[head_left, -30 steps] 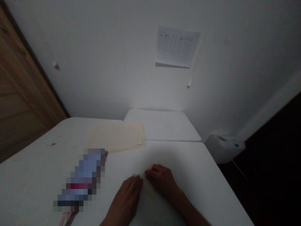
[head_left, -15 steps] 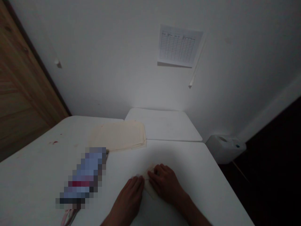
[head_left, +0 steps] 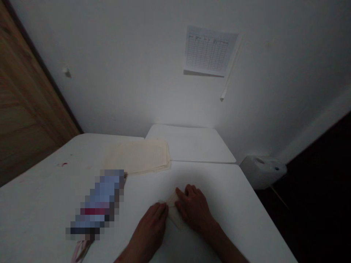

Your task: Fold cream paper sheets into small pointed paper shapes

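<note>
A small folded piece of thin cream-coloured sheet [head_left: 175, 214], like a pastry wrapper, lies on the white table in front of me. At its left edge my left hand [head_left: 153, 223] is closed, the fingertips pressed together on it. My right hand [head_left: 194, 208] covers its right side, with the index finger reaching to the upper corner and the other fingers curled. Parts of the folded sheet are hidden under both hands. Beyond them, a stack of similar thin cream sheets [head_left: 142, 157] lies flat with slightly uneven edges.
To the left lies a blurred-out blue-grey object [head_left: 98, 204] with a pinkish strap [head_left: 80, 248]. The white table [head_left: 233, 212] meets a wall with a printed sheet [head_left: 210, 51] on it. A whitish container [head_left: 263, 171] stands beyond the right edge; a wooden door [head_left: 27, 91] is at left.
My right hand has shifted slightly up, its index finger now straighter along the folded sheet's upper corner. More of the sheet shows between the hands. My left hand has barely moved.
</note>
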A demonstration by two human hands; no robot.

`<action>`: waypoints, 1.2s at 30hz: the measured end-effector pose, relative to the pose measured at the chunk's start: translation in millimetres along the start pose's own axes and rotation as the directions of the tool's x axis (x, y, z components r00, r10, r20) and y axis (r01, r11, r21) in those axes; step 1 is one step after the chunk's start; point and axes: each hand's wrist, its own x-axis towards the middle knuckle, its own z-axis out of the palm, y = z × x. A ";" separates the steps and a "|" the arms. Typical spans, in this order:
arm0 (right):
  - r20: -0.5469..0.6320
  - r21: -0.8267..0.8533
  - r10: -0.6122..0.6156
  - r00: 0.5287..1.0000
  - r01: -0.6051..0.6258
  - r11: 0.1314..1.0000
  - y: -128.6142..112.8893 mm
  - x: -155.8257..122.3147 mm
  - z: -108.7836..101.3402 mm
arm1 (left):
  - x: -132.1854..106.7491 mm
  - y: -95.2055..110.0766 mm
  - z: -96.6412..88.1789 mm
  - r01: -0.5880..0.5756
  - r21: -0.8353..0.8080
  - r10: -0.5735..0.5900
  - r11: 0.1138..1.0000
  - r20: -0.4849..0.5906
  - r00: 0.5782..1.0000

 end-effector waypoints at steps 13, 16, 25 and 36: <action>-0.065 0.059 0.041 0.997 -0.038 0.998 6.2 -2.2 2.5 | 28.2 0.7 -3.1 0.108 -0.166 -0.112 0.980 -0.011 0.994; -0.101 0.093 0.057 0.993 -0.047 0.995 11.6 -7.8 3.3 | 39.0 -2.6 -1.5 0.214 -0.228 -0.210 0.950 0.041 0.977; -0.159 0.142 0.145 0.977 -0.123 0.982 16.6 -13.6 8.1 | 56.7 3.7 -19.2 0.489 -0.241 -0.429 0.838 0.264 0.864; -0.106 0.235 0.234 0.966 -0.205 0.950 18.0 -10.7 6.5 | 61.5 9.0 -30.5 0.558 -0.132 -0.498 0.819 0.319 0.807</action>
